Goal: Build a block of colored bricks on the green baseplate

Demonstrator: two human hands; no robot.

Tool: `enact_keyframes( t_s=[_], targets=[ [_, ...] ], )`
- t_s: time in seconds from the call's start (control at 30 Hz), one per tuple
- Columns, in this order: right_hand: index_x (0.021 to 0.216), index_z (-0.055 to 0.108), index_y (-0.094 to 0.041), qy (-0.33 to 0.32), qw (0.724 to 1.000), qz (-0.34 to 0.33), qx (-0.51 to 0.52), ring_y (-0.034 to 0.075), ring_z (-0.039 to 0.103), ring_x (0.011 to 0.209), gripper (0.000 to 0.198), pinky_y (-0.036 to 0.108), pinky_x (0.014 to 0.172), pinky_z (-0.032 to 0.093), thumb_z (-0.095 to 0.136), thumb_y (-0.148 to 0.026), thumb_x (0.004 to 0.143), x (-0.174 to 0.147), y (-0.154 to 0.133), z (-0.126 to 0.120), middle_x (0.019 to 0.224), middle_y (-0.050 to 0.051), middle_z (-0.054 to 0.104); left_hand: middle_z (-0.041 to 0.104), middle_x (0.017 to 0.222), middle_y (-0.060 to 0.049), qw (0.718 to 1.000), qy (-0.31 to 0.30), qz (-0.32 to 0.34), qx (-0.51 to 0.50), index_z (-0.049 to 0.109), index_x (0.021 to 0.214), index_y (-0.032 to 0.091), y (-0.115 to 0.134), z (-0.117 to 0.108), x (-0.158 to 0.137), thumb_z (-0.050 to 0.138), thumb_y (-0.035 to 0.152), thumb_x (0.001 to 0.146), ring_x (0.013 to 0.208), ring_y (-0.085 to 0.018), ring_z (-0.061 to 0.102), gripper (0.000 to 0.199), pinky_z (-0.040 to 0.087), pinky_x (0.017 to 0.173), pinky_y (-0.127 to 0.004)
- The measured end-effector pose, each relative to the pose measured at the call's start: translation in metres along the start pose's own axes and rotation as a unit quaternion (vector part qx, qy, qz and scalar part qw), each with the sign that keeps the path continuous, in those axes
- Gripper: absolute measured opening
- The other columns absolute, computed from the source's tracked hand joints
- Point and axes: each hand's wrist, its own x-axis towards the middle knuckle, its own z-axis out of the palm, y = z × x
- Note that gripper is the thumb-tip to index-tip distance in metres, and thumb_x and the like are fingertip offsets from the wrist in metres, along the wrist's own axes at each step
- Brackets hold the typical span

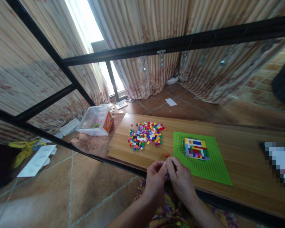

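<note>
My left hand (156, 177) and my right hand (180, 174) meet at the near edge of the wooden table, fingertips pinched together. Between them are small building bricks, mostly hidden by the fingers; a white bit and a dark blue bit peek out. Just beyond my fingertips lies an orange brick (166, 155). To the right, a green baseplate (215, 172) carries a low multicoloured brick build (196, 148) with a partly open top. A loose pile of mixed bricks (146, 136) is spread to the left, beyond my hands.
A clear plastic box (91, 122) with an orange label stands past the table's left end. A black metal rail (123, 167) runs along the near edge, and another bar (156, 47) crosses above. At the far right is a pixelated object (281, 161).
</note>
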Motion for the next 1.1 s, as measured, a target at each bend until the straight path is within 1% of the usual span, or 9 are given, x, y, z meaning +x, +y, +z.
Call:
enact_keyframes(
  t_s=[0.33,0.63,0.8,0.9,1.0,1.1],
  targets=[
    [0.075,0.055,-0.021,0.010,0.996,0.034,0.078,0.016,0.057,0.067,0.039,0.026,0.063,0.041,0.041,-0.052,0.095,0.001,0.005,0.009,0.069,0.000,0.060,0.064,0.071,-0.002,1.000,0.017,0.015,0.008,0.069,0.072,0.011,0.005,0.003,-0.001,0.092,0.049,0.052,0.065,-0.010,0.056,0.048,0.046,0.064,-0.021],
    [0.074,0.055,-0.021,0.008,0.992,0.057,0.113,0.015,0.054,0.068,0.038,0.026,0.063,0.040,0.044,-0.051,0.093,0.001,0.009,0.013,0.068,-0.001,0.057,0.065,0.072,-0.003,0.999,0.017,0.018,0.040,0.068,0.076,0.010,0.001,-0.001,0.004,0.089,0.053,0.054,0.065,-0.010,0.056,0.052,0.045,0.061,-0.021],
    [0.074,0.057,-0.020,0.043,0.986,0.083,0.138,0.015,0.053,0.065,0.039,0.026,0.061,0.040,0.046,-0.053,0.091,0.005,0.009,0.017,0.068,-0.001,0.057,0.060,0.067,0.001,0.996,0.012,0.023,0.087,0.063,0.079,0.012,0.003,0.000,0.009,0.083,0.059,0.061,0.058,-0.007,0.052,0.054,0.044,0.054,-0.018],
    [0.076,0.058,-0.020,0.064,0.983,0.093,0.147,0.015,0.051,0.062,0.039,0.026,0.058,0.039,0.047,-0.054,0.090,0.007,0.006,0.015,0.066,-0.001,0.056,0.055,0.057,0.005,0.989,-0.012,0.007,0.145,0.059,0.088,0.014,0.004,0.000,0.009,0.072,0.067,0.069,0.048,-0.007,0.049,0.058,0.043,0.046,-0.019],
    [0.076,0.059,-0.020,0.061,0.985,0.087,0.138,0.016,0.053,0.064,0.039,0.026,0.060,0.040,0.048,-0.054,0.089,0.010,0.003,0.012,0.068,0.000,0.059,0.049,0.049,0.008,0.978,-0.047,0.014,0.203,0.054,0.100,0.016,0.004,0.000,0.010,0.065,0.070,0.074,0.038,-0.008,0.043,0.061,0.036,0.038,-0.018],
    [0.075,0.059,-0.020,0.054,0.986,0.079,0.137,0.017,0.056,0.068,0.039,0.027,0.062,0.041,0.048,-0.054,0.088,0.014,0.001,0.010,0.069,0.001,0.061,0.047,0.051,0.010,0.979,-0.061,0.041,0.191,0.053,0.101,0.017,0.003,0.001,0.010,0.065,0.065,0.077,0.037,-0.005,0.036,0.055,0.031,0.039,-0.017]
  ],
)
